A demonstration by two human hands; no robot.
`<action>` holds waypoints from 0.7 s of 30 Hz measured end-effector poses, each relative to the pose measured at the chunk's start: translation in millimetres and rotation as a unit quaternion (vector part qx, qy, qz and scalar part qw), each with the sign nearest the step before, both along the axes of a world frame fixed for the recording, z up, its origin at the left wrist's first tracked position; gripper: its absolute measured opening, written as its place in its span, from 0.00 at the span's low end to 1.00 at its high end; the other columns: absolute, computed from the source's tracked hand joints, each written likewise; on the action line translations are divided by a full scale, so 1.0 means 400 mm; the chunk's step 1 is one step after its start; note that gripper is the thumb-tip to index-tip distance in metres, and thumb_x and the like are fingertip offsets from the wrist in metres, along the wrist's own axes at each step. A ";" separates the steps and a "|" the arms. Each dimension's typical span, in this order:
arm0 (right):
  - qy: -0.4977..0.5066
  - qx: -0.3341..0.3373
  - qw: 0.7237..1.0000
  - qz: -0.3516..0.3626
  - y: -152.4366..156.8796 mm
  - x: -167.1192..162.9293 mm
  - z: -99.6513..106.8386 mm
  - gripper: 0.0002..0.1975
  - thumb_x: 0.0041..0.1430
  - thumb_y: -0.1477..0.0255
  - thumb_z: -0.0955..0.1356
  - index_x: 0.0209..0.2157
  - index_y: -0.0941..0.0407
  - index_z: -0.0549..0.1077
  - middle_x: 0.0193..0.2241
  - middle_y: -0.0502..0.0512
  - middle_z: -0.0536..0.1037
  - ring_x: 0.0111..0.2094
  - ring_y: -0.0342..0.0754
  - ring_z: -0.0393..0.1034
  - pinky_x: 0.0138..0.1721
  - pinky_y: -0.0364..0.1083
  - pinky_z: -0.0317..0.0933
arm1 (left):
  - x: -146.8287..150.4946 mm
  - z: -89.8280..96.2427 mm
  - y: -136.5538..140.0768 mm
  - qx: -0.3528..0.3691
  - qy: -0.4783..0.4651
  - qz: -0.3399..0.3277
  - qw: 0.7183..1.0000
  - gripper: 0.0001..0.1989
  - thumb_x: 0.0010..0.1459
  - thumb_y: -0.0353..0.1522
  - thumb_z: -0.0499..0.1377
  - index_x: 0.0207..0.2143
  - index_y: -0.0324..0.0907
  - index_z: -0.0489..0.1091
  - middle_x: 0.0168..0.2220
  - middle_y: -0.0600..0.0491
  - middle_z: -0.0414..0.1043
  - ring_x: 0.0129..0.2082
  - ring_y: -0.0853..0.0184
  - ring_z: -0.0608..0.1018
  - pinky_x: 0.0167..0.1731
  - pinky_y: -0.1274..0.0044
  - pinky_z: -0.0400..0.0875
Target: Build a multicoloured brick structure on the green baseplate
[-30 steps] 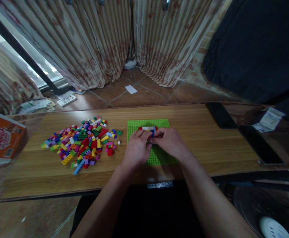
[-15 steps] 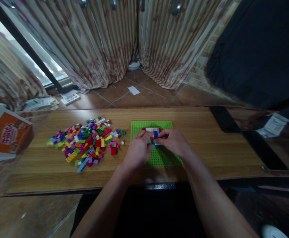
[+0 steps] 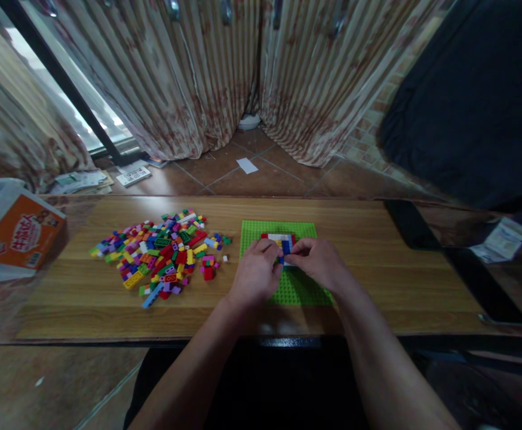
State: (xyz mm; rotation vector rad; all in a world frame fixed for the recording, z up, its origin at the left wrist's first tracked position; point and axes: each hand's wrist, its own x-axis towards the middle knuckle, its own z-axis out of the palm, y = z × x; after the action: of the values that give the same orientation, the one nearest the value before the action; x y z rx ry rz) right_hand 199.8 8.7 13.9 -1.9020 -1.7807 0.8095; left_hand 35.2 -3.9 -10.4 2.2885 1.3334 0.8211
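Both hands meet over the green baseplate [image 3: 303,292], fingertips pinched together on a small blue brick [image 3: 285,246]. The left hand [image 3: 255,276] curls in from its side, the right hand [image 3: 318,263] from the other, and the brick sits between their tips, right at the little red-white-blue build [image 3: 279,239] stuck on the far half of the plate. Can't tell if the brick is pressed home or just held against the studs, the fingers cover the joint.

Compared with a second ago the blue piece has gone from hidden under the fingers to plainly sitting up against the build, and the hands have closed in tighter and slid a touch further away from the body. My read: it's the seating bit of the stack going on, not picking.

Further out, the loose brick pile [image 3: 162,254] lies well off to the left of the left hand, with a few strays, a red one included, near the plate's left edge. Past that, an orange box [image 3: 17,236] at the table's far left end. Off to the right of the right hand a dark phone [image 3: 411,224] lies flat, well apart. Nothing sits between the hands and the pile, so the wooden table [image 3: 377,286] there is open going.
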 end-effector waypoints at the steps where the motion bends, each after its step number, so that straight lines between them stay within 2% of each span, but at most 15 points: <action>1: -0.004 0.002 1.000 0.000 -0.001 -0.002 0.002 0.05 0.47 0.69 0.72 0.27 0.56 0.76 0.25 0.51 0.78 0.27 0.46 0.70 0.31 0.45 0.59 | 0.001 0.002 -0.001 0.002 0.002 0.002 1.000 0.09 0.54 0.26 0.58 0.38 0.40 0.71 0.42 0.49 0.71 0.44 0.61 0.72 0.48 0.67 0.70; 9: -0.021 0.017 1.000 0.006 -0.008 -0.010 0.012 0.03 0.48 0.70 0.71 0.26 0.55 0.76 0.24 0.51 0.78 0.26 0.46 0.70 0.30 0.45 0.58 | 0.011 0.012 -0.007 -0.004 0.018 0.013 1.000 0.07 0.54 0.26 0.57 0.37 0.40 0.70 0.41 0.48 0.72 0.44 0.60 0.72 0.48 0.66 0.69; 14: -0.002 0.059 0.998 0.008 -0.005 -0.002 0.007 0.10 0.52 0.64 0.69 0.27 0.55 0.77 0.25 0.53 0.79 0.26 0.47 0.71 0.30 0.46 0.59 | -0.001 0.038 -0.011 -0.024 -0.003 0.038 0.999 0.07 0.53 0.27 0.57 0.36 0.41 0.69 0.40 0.49 0.73 0.42 0.63 0.74 0.45 0.69 0.71; 17: 0.016 0.087 0.996 -0.012 -0.004 -0.006 0.011 0.13 0.54 0.61 0.67 0.29 0.55 0.78 0.26 0.54 0.79 0.27 0.49 0.72 0.30 0.46 0.59 | -0.043 0.058 0.000 -0.045 -0.024 0.086 0.995 0.05 0.53 0.27 0.56 0.34 0.42 0.69 0.34 0.51 0.73 0.35 0.66 0.75 0.39 0.73 0.71; 21: 0.045 0.121 0.992 -0.014 -0.014 -0.039 0.022 0.13 0.56 0.61 0.66 0.30 0.55 0.77 0.26 0.54 0.79 0.28 0.49 0.72 0.31 0.46 0.60 | -0.149 0.073 0.022 -0.067 -0.028 0.127 0.989 0.06 0.52 0.27 0.56 0.33 0.41 0.70 0.31 0.53 0.74 0.30 0.69 0.75 0.35 0.77 0.70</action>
State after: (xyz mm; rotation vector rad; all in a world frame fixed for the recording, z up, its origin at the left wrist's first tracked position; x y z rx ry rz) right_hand 184.1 3.0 22.9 -1.7035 -1.7081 0.6277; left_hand -24.5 4.8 19.0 2.0054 1.6258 0.8396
